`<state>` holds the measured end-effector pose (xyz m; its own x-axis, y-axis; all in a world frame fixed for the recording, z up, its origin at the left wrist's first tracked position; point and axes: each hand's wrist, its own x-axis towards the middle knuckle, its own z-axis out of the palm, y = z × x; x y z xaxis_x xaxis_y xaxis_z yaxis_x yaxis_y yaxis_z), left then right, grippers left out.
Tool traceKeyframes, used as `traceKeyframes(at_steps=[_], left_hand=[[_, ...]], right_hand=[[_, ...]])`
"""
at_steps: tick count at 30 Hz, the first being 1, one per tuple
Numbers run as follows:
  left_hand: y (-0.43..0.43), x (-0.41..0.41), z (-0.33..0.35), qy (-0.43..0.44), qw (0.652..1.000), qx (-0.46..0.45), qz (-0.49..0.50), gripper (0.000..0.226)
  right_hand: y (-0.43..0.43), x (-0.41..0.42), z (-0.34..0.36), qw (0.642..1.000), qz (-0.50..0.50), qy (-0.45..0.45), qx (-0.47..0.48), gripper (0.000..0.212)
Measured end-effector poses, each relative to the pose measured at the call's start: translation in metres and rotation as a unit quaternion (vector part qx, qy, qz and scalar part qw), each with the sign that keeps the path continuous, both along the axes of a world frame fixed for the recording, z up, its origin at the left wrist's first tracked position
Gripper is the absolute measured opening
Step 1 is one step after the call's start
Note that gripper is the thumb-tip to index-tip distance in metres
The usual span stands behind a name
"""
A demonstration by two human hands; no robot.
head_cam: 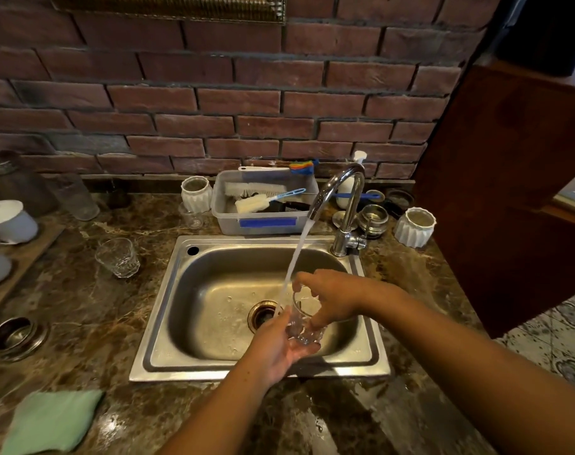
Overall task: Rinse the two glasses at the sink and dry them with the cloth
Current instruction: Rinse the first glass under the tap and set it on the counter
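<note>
Head view: left hand (276, 346) comes up from below over the sink (259, 369), palm up, fingers curled round the base of the held glass (304, 323). Right hand (328, 297) reaches in from the right, fingers bent down onto the rim of the same glass; thumb looks to be on the near side of the rim, but whether any fingertips go inside I cannot tell. The held glass is tilted, above the basin just right of the drain (263, 315). Water stream (299, 251) runs from the faucet (345, 198) spout down to the glass mouth. Second glass (118, 257) stands upright on the marble counter (92, 310), left of the sink, well apart from both hands. Green cloth (53, 421) lies folded flat on the counter at the near left corner, touched by nothing. Behind the sink, a clear plastic tub (263, 221) with blue tape on its front holds brushes; a white ribbed pot (196, 193) is just left of it, another (414, 226) right of the faucet. Brick wall (214, 93) behind.
</note>
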<state>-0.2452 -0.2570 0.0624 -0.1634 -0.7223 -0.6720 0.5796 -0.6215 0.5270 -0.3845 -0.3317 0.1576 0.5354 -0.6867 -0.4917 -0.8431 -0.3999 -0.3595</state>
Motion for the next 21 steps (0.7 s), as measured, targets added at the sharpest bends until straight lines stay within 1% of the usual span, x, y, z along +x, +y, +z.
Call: traceKeyframes(at_steps=[3,5,9,11,13,15,17,19,21], left_hand=[[0.003,-0.009,0.004,-0.015,1.000,0.001,-0.024,0.027],[0.003,-0.017,0.006,-0.042,0.998,-0.010,-0.038,0.024],[0.000,-0.040,0.005,-0.152,0.985,-0.042,-0.075,0.023],[0.000,-0.051,0.003,-0.232,0.965,-0.065,-0.105,0.018],[0.005,-0.058,-0.003,-0.323,0.926,-0.125,-0.151,0.017],[0.011,-0.062,-0.015,-0.396,0.878,-0.192,-0.189,0.026],[0.017,-0.065,-0.029,-0.462,0.825,-0.230,-0.232,0.030],[0.022,-0.066,-0.046,-0.540,0.748,-0.267,-0.278,0.040],[0.030,-0.068,-0.060,-0.615,0.655,-0.291,-0.330,0.048]], right_hand=[[0.003,-0.010,0.000,0.999,0.024,0.035,-0.020,0.078],[0.005,-0.020,-0.003,0.999,0.022,0.034,-0.035,0.080],[0.005,-0.044,-0.011,0.998,0.012,0.014,-0.055,0.079],[0.005,-0.056,-0.015,0.998,0.008,0.005,-0.057,0.079],[0.006,-0.067,-0.019,0.998,0.003,-0.002,-0.061,0.079],[0.006,-0.078,-0.024,0.998,0.001,-0.007,-0.065,0.080],[0.007,-0.088,-0.031,0.998,-0.008,-0.010,-0.066,0.080],[0.008,-0.099,-0.039,0.997,-0.018,-0.017,-0.074,0.081],[0.007,-0.110,-0.048,0.996,-0.035,-0.021,-0.079,0.081]])
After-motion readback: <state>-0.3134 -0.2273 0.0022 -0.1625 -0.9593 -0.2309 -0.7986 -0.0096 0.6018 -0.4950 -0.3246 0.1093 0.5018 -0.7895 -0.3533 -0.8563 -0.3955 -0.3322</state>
